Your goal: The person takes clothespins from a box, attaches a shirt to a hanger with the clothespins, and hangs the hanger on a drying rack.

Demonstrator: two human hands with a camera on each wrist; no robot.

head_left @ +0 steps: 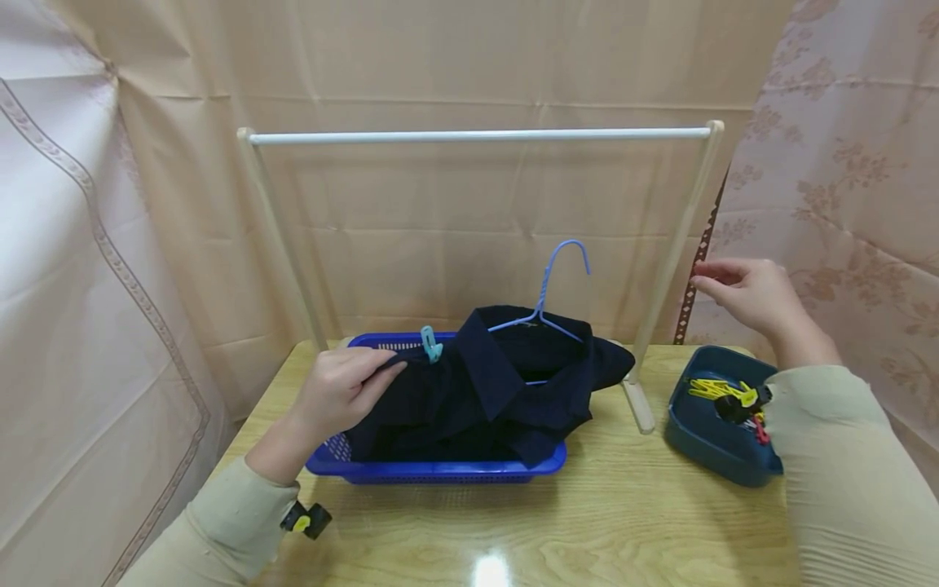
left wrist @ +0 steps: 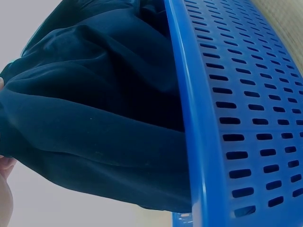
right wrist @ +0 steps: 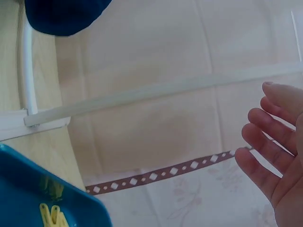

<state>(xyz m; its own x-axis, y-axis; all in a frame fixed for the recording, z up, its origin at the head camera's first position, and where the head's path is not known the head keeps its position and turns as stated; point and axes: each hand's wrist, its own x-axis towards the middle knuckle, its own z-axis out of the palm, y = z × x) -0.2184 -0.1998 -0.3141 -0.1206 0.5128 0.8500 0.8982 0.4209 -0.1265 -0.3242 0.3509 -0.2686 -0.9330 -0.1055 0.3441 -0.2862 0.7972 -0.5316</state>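
**Collared shirt (head_left: 447,420) on hanger (head_left: 544,295); one light-blue clothespin (head_left: 430,346) in place**

The navy shirt lies over the blue basket (head_left: 440,471) on the worktop (head_left: 594,530). The hanger sits within its collar, hook free below the crossbar (head_left: 477,137). The left hand (head_left: 336,393) pinches the fabric between thumb and fingers, just beside the clothespin. The right hand (head_left: 756,300) holds nothing, fingers loosely bent and slightly apart, near the dark teal bin (head_left: 704,448) with yellow clothespins (head_left: 710,389). Whether the fitted clip catches hanger wire as well as cloth cannot be told.

Judgement: the step appears to be securing the shirt to its hanger. Recommended: draw the shoulder flat along the wire, confirm cloth and wire are gripped together, and pin the opposite shoulder evenly before lifting by the hook.
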